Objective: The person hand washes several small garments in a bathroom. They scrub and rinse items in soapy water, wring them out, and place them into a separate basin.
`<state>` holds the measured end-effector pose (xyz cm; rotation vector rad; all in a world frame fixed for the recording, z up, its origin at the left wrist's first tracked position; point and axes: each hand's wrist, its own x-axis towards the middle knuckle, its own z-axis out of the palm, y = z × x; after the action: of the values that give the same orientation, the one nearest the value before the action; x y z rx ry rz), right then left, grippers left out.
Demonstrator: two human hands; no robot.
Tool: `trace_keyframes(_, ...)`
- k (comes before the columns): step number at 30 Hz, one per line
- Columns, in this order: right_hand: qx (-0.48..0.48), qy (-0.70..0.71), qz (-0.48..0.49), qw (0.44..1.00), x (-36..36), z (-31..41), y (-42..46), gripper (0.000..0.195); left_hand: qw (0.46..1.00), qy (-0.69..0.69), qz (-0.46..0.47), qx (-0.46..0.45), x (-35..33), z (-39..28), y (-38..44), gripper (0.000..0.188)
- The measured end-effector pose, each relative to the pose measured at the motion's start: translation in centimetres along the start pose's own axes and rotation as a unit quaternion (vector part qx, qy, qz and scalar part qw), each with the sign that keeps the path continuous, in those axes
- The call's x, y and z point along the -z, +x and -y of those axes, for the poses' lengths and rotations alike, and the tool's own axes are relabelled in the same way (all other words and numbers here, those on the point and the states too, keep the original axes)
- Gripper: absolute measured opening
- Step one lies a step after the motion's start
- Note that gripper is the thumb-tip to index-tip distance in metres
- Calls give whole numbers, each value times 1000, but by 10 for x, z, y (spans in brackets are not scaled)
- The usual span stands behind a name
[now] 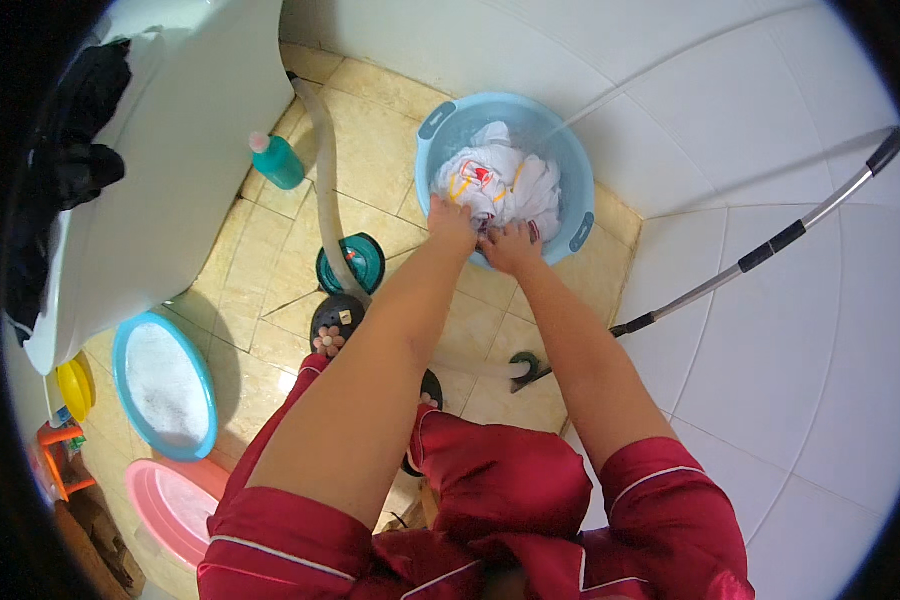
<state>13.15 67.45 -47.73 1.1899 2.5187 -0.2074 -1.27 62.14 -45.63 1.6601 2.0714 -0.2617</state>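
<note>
A light blue plastic basin point(585, 187) with grey grips stands on the floor before me, holding water. Soaking in it is a bunched white garment point(536, 187) with yellow trim and a red print. My left hand point(452, 221) has hold of the garment's near left side, its fingertips partly hidden. Close beside it, my right hand point(511, 246) is curled over the near edge of the cloth, by some dark trim. A thin stream of water point(585, 111) runs into the basin from the upper right.
A grey drain hose point(325, 157) crosses the tiled floor past a teal bottle point(279, 162) and a round green object point(351, 264). Blue point(211, 397) and pink point(150, 517) basins with suds stand left. A metal pole point(701, 291) leans on the right wall.
</note>
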Motion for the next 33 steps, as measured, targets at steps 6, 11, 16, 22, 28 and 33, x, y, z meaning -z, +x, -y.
trace_keyframes(6, 12, 50, -151, 987, -7, 25, -88, 52, 998, 17, 29, -50, 19, 10, -80, 54)
trace_keyframes(11, 59, 49, 85, 993, 39, 23, -146, 70, 984, -12, 146, -106, 52, 23, -113, 27)
trace_keyframes(16, -2, 48, -62, 997, 200, 27, -173, 76, 984, -92, -1, -150, 131, 42, -170, 46)
trace_keyframes(22, 22, -34, -524, 851, 487, 9, -207, 79, 947, -261, -139, -125, 237, 14, -304, 58)
trace_keyframes(28, -86, -109, -603, 786, 695, -16, -271, 85, 922, -331, -140, -140, 244, 8, -345, 56)
trace_keyframes(33, -122, -91, -638, 755, 762, -1, -290, 95, 970, -181, -108, -117, 226, 36, -329, 60)
